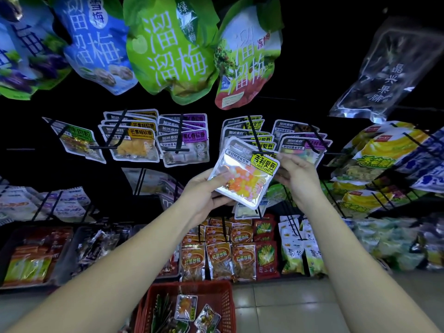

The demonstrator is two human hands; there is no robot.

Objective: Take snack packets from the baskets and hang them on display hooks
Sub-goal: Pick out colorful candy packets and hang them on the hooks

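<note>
Both hands hold one packet (243,174) up in front of the rack. The left hand (204,191) grips its lower left side, with the thumb on the front. The right hand (299,175) pinches its right edge near the top corner. The packet is clear and silver with a yellow label, and it has orange, pink and yellow sweets inside. It is tilted. Its top edge is right by the tip of a black hook (255,137), where more packets of the same kind hang. I cannot tell if it is on the hook yet. Down below, a red basket (217,293) sits on the floor (276,308) with a few more packets (186,306) in it. Big green bags (168,49) hang up above.
</note>
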